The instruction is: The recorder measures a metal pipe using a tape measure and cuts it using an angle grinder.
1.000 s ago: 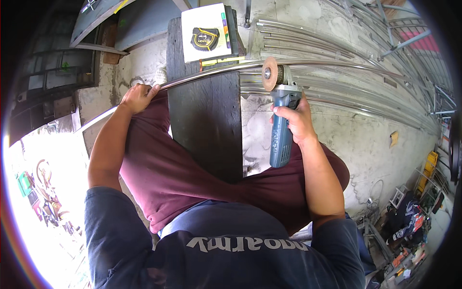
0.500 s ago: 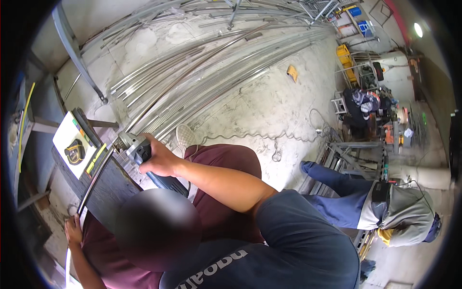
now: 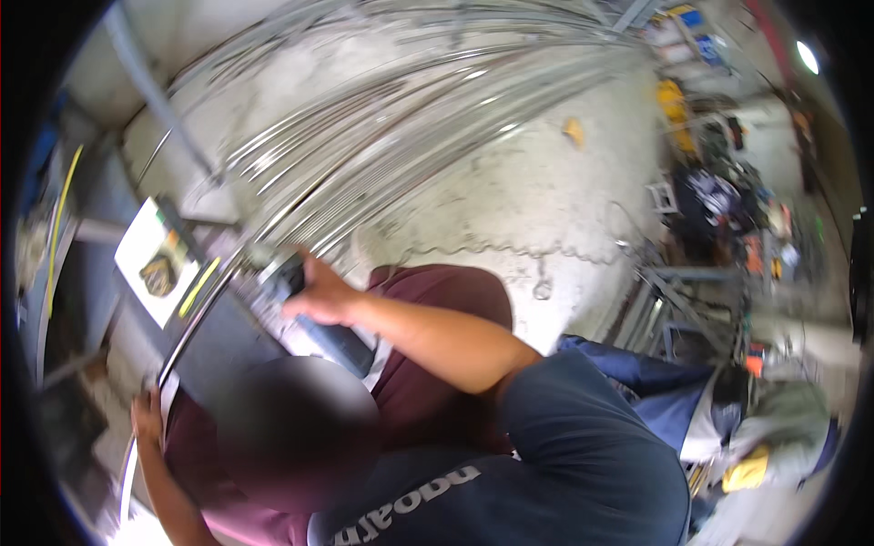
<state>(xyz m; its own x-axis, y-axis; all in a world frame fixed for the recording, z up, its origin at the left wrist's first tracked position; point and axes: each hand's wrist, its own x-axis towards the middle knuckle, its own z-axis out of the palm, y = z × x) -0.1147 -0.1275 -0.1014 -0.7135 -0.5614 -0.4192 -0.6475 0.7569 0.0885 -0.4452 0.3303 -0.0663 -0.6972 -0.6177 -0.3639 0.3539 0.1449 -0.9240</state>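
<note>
My right hand (image 3: 323,293) is wrapped round the body of a blue and dark power tool (image 3: 335,346) that looks like an angle grinder. Its metal head lies close against a long, thin metal tube (image 3: 202,323); blur hides whether they touch. Farther down the same tube, at the lower left, my left hand (image 3: 146,415) is closed on it. The tube crosses a dark board (image 3: 223,341). Beside it, a black and yellow tape measure (image 3: 158,276) rests on a white sheet (image 3: 137,259), near a yellow strip (image 3: 199,288).
Long metal tubes (image 3: 419,118) lie across the floor ahead. A coiled cable (image 3: 492,247) runs over the floor to the right. One co-worker (image 3: 774,419) bends over at the right, and another person (image 3: 706,200) is farther back. A grey metal post (image 3: 159,100) stands at the left.
The whole view has shifted and blurred, so things appear a little farther right. Both hands keep their holds on the tool and the tube. The near co-worker's yellow-gloved hand shows more.
</note>
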